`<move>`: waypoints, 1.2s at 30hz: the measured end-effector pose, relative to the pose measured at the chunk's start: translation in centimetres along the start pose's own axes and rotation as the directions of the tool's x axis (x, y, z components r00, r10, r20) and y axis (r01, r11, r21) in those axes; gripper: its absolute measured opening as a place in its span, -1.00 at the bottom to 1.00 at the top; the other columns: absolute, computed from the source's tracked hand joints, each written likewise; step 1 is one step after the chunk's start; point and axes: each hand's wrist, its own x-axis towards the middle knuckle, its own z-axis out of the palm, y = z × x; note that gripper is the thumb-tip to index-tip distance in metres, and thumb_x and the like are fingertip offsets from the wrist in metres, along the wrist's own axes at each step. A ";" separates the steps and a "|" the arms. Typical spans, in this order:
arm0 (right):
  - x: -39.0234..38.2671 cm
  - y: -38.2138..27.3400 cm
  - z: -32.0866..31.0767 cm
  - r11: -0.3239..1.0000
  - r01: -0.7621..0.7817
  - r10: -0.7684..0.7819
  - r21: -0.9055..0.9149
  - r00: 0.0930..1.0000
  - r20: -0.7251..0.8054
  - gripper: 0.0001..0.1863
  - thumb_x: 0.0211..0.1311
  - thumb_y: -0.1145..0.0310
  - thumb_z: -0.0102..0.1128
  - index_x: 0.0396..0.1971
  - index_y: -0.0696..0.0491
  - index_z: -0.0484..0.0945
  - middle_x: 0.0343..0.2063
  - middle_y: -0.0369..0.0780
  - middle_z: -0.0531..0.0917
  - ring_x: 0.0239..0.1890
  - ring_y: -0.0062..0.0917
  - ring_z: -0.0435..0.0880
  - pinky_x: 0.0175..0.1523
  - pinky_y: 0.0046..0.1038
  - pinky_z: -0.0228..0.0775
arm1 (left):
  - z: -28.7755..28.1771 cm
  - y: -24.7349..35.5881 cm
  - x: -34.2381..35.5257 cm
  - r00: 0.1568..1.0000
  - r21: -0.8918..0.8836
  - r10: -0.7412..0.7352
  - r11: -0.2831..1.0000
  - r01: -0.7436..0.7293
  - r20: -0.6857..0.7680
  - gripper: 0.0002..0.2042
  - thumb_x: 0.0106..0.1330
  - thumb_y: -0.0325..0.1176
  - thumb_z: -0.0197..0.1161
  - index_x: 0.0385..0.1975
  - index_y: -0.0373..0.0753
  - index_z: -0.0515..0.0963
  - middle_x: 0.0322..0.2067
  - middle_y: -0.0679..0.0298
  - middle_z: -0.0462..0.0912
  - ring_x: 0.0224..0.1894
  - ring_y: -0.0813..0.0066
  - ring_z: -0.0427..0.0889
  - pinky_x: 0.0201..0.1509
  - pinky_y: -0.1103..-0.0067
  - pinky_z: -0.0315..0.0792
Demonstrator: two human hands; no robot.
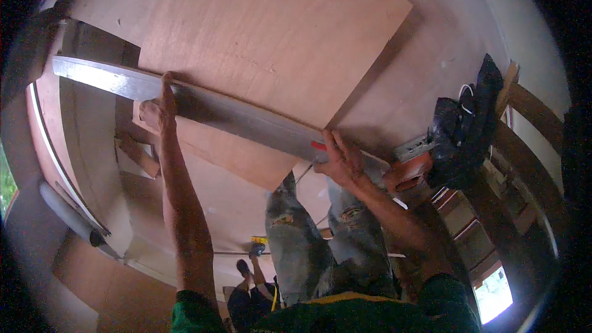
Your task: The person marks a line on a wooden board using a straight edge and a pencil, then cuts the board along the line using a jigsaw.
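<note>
A long, flat metal straightedge [240, 117] lies slantwise across a sheet of plywood [271, 31]. Towards its left part, my left hand [157, 110] grips it, with the thumb over the upper edge and the other fingers at the lower side. My right hand [342, 161] is at the plywood's right edge, over the straightedge near its right end. A small red object [319, 145] shows between the thumb and fingers there; its kind cannot be made out. Part of the plywood [234, 157] shows below the straightedge.
Right of the sheet lie a black bag [459, 129] and an orange-and-grey tool [410, 166], partly hidden. Below, another person [246, 299] in dark clothing is near a yellow tool [259, 243]. A wood offcut [139, 155] sits at left, below my left hand.
</note>
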 end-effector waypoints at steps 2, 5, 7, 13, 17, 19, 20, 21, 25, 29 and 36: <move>0.1 0.0 -1.0 1.000 -0.003 0.003 -0.006 1.000 0.006 0.03 -0.33 0.16 0.54 0.25 0.11 0.20 0.15 -0.07 0.35 0.12 -0.08 0.45 0.11 -0.10 0.36 | 0.1 -0.3 -0.6 0.997 0.092 0.036 0.995 -0.030 -0.069 -0.41 -0.06 0.21 0.39 -0.46 -0.35 0.66 -0.52 0.21 0.68 -0.50 0.39 0.65 -0.41 0.46 0.52; 0.6 -0.5 -1.3 0.999 -0.045 0.041 0.029 0.989 0.140 0.04 -0.21 0.13 0.53 0.29 0.16 0.15 0.19 0.08 0.30 0.20 0.01 0.36 0.22 -0.11 0.31 | -1.0 -0.8 -0.6 0.980 0.209 0.115 0.975 -0.080 -0.161 -0.45 -0.05 0.16 0.40 -0.46 -0.33 0.66 -0.52 0.22 0.68 -0.50 0.38 0.65 -0.41 0.46 0.52; 1.4 -1.0 -0.3 1.000 0.004 -0.003 -0.010 0.994 0.107 0.03 -0.19 0.17 0.53 0.30 0.15 0.13 0.19 0.08 0.30 0.20 0.02 0.34 0.23 -0.11 0.30 | -2.4 -1.6 0.5 0.959 0.256 0.197 0.956 -0.142 -0.203 -0.48 -0.04 0.13 0.41 -0.46 -0.32 0.65 -0.52 0.23 0.68 -0.49 0.37 0.65 -0.41 0.46 0.52; -0.2 0.5 2.0 0.853 -0.233 0.140 0.468 0.964 0.226 0.06 -0.20 0.51 0.48 0.35 0.15 0.01 0.19 -0.05 0.38 0.17 -0.33 0.48 0.14 -0.29 0.43 | -2.0 -1.4 -2.3 0.850 0.235 0.471 0.876 -0.421 -0.234 -0.55 0.01 -0.02 0.42 -0.32 -0.31 0.59 -0.32 0.13 0.67 -0.22 0.19 0.65 -0.14 0.35 0.51; 0.0 -0.2 1.8 0.920 -0.158 0.118 0.359 0.984 0.130 0.07 -0.26 0.50 0.52 0.33 0.20 0.05 0.22 0.01 0.28 0.17 -0.29 0.48 0.19 -0.27 0.38 | -3.0 1.7 -5.0 0.997 0.321 0.076 0.945 -0.063 -0.028 -0.01 -0.21 0.42 0.37 -0.11 -0.54 0.41 -0.10 -0.19 0.50 0.12 -0.05 0.42 0.10 0.21 0.37; 0.0 -1.9 0.6 0.907 -0.180 0.136 0.381 0.981 0.140 0.08 -0.28 0.50 0.52 0.32 0.21 0.06 0.22 0.03 0.25 0.17 -0.29 0.48 0.21 -0.27 0.36 | -3.4 4.1 -5.8 0.994 0.232 -0.049 0.970 0.072 -0.102 -0.02 -0.24 0.36 0.44 -0.10 -0.51 0.35 -0.14 -0.17 0.52 0.07 -0.04 0.48 0.05 0.22 0.42; -0.1 -2.0 0.7 0.888 -0.216 0.175 0.406 0.975 0.135 0.09 -0.30 0.49 0.54 0.32 0.22 0.07 0.22 0.05 0.24 0.17 -0.29 0.48 0.21 -0.27 0.35 | -3.5 4.5 -6.0 0.990 0.222 -0.087 0.969 0.109 -0.107 -0.02 -0.24 0.34 0.45 -0.10 -0.51 0.34 -0.15 -0.16 0.53 0.01 -0.04 0.52 0.01 0.24 0.45; -0.3 -1.9 0.6 0.867 -0.256 0.216 0.428 0.966 0.141 0.10 -0.32 0.48 0.55 0.31 0.22 0.07 0.22 0.07 0.23 0.16 -0.28 0.49 0.22 -0.27 0.34 | -3.6 4.6 -6.3 0.985 0.216 -0.132 0.964 0.154 -0.111 -0.03 -0.25 0.32 0.47 -0.10 -0.51 0.33 -0.16 -0.14 0.54 -0.05 -0.04 0.56 -0.02 0.25 0.47; -0.8 -1.6 0.7 0.861 -0.222 0.159 0.458 0.972 0.172 0.10 -0.33 0.44 0.57 0.30 0.24 0.09 0.24 0.07 0.20 0.18 -0.29 0.48 0.22 -0.26 0.33 | -3.9 4.4 -6.0 0.975 0.256 -0.194 0.942 0.217 -0.110 -0.04 -0.26 0.28 0.50 -0.11 -0.51 0.32 -0.17 -0.13 0.56 -0.13 -0.04 0.60 -0.08 0.26 0.50; -0.7 -0.6 1.2 0.921 -0.157 0.124 0.356 0.986 0.112 0.12 -0.37 0.39 0.61 0.28 0.25 0.12 0.23 0.06 0.23 0.18 -0.29 0.49 0.19 -0.29 0.35 | -3.6 4.8 -6.1 0.974 0.229 -0.185 0.950 0.211 -0.128 -0.08 -0.27 0.23 0.52 -0.15 -0.51 0.32 -0.18 -0.17 0.55 -0.11 -0.03 0.59 -0.07 0.28 0.50; 0.7 -1.4 1.4 0.944 -0.172 0.148 0.283 0.984 0.103 0.13 -0.39 0.33 0.63 0.28 0.23 0.14 0.20 0.04 0.28 0.12 -0.26 0.54 0.16 -0.28 0.39 | -3.2 2.6 -5.1 0.971 0.166 -0.167 0.967 0.195 -0.172 -0.08 -0.28 0.21 0.52 -0.16 -0.55 0.33 -0.23 -0.14 0.55 -0.14 -0.01 0.58 -0.08 0.29 0.50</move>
